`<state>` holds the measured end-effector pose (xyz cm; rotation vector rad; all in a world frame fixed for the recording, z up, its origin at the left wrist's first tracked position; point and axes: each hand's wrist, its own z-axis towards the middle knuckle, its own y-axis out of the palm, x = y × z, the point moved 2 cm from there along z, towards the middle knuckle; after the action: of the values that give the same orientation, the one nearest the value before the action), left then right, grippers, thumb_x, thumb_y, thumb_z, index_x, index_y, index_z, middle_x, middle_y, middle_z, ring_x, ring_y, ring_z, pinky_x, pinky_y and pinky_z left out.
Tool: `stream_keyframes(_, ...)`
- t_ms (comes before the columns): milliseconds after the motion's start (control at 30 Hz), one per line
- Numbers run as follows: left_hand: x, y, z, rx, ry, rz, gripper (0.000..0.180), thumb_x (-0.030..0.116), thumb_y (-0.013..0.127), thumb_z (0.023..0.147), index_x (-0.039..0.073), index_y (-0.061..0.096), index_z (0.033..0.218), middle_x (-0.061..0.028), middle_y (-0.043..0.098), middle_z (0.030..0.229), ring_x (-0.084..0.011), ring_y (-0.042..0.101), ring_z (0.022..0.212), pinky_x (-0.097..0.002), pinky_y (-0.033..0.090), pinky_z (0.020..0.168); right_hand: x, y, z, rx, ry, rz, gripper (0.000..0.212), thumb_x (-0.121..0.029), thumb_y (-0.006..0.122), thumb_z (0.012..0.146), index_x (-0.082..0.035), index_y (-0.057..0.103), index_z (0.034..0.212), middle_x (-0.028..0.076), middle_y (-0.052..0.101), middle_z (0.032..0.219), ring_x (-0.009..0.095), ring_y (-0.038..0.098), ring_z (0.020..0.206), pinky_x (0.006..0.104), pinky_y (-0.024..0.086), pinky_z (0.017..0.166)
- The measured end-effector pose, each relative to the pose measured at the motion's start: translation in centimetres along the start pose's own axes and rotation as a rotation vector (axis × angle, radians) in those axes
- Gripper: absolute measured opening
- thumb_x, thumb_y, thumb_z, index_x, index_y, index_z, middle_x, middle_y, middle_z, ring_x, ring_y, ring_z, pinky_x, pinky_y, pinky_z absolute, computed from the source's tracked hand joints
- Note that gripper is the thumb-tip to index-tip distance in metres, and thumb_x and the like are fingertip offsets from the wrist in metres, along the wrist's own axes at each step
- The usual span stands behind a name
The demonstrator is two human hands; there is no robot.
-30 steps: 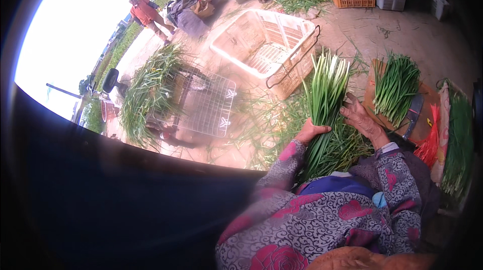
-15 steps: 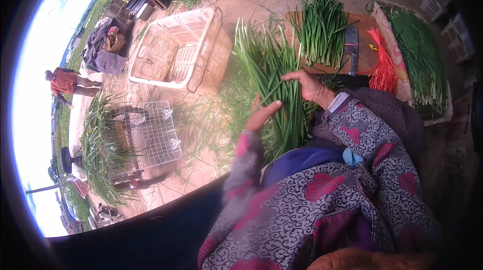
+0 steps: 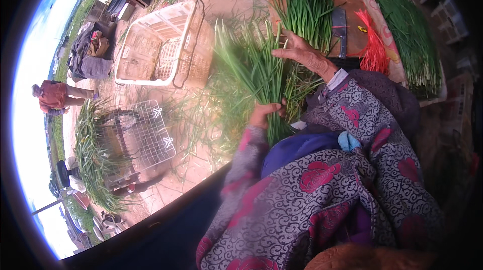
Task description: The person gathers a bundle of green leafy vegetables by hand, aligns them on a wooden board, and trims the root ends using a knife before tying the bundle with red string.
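Note:
A loose bunch of green chives (image 3: 259, 74) stands in front of my lap, its pale stem ends pointing up and away. My left hand (image 3: 266, 114) is closed round its lower, leafy part. Just right of the stem ends is my right hand (image 3: 302, 54), fingers apart, with the fingertips close to or touching the upper stalks. Beyond it, a thick pile of chives (image 3: 307, 11) lies on a brown board (image 3: 349, 6). A broad dark-bladed knife (image 3: 340, 31) rests beside that pile. Next to the knife lies a bundle of red ties (image 3: 372, 43).
More chives (image 3: 407, 33) fill a cloth-lined container at right. A white plastic crate (image 3: 168, 43) stands ahead left; nearer is a wire rack (image 3: 146, 129) beside heaped greens (image 3: 93, 159). Loose leaves litter the ground. Another person (image 3: 55, 96) is at far left.
My left hand has shifted down the bunch toward my lap. My right hand has come off the bunch's side, moved up toward the stem ends and spread its fingers. The view has shifted slightly.

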<state>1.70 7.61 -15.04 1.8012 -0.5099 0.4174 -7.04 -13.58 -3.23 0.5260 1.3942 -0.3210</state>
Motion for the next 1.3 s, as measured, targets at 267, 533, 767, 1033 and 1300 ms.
stream_keyframes(267, 3.6, 0.6, -3.3, 0.220, -0.019, 0.420, 0.025, 0.006, 0.071, 0.077, -0.008, 0.071, 0.098, -0.0152, 0.072, 0.089, -0.0236, 0.068, 0.080, -0.0328, 0.054, 0.078, -1.7, 2.3, 1.2, -0.118, -0.498, -1.227, 0.025, -0.020, 0.072, 0.087, -0.007, 0.066, 0.108, 0.016, 0.056, 0.131, 0.022, 0.066, 0.100, 0.0380, 0.054, 0.084)
stream_keyframes(533, 3.2, -2.4, -5.5, 0.311, 0.032, 0.365, 0.037, 0.008, 0.067, 0.077, -0.007, 0.065, 0.111, -0.0096, 0.066, 0.079, -0.0206, 0.061, 0.070, -0.0319, 0.049, 0.067, -0.8, -2.1, 4.1, 0.257, -0.071, -0.041, 0.019, -0.020, 0.059, 0.101, -0.003, 0.059, 0.109, 0.003, 0.065, 0.086, 0.010, 0.065, 0.070, 0.0250, 0.053, 0.059)
stream_keyframes(767, 2.7, -2.2, -5.5, 0.414, -0.026, 0.393, 0.033, 0.000, 0.070, 0.075, -0.005, 0.061, 0.106, -0.0119, 0.068, 0.079, -0.0237, 0.064, 0.067, -0.0332, 0.052, 0.067, -1.7, 1.5, 2.5, 0.027, 0.061, -0.598, 0.035, -0.033, 0.071, 0.092, 0.000, 0.064, 0.098, 0.009, 0.066, 0.080, 0.017, 0.065, 0.069, 0.0325, 0.052, 0.062)
stream_keyframes(1033, 4.9, 0.2, -5.6, 0.246, -0.022, 0.601, 0.055, 0.003, 0.076, 0.075, 0.000, 0.050, 0.123, -0.0094, 0.069, 0.085, -0.0185, 0.066, 0.077, -0.0315, 0.050, 0.081, -1.2, 3.6, 0.2, -0.116, -0.302, -1.220, 0.021, -0.005, 0.068, 0.083, 0.003, 0.064, 0.102, 0.020, 0.059, 0.097, 0.041, 0.061, 0.092, 0.0474, 0.050, 0.077)
stream_keyframes(1300, 4.7, -0.7, -6.1, 0.136, 0.101, 0.558, 0.038, 0.004, 0.076, 0.073, 0.001, 0.063, 0.109, -0.0096, 0.069, 0.085, -0.0184, 0.064, 0.073, -0.0325, 0.051, 0.077, 1.3, -2.2, 2.7, 0.333, -0.514, -1.049, 0.015, -0.004, 0.062, 0.087, -0.001, 0.064, 0.101, 0.019, 0.065, 0.089, 0.041, 0.064, 0.083, 0.0435, 0.051, 0.071)
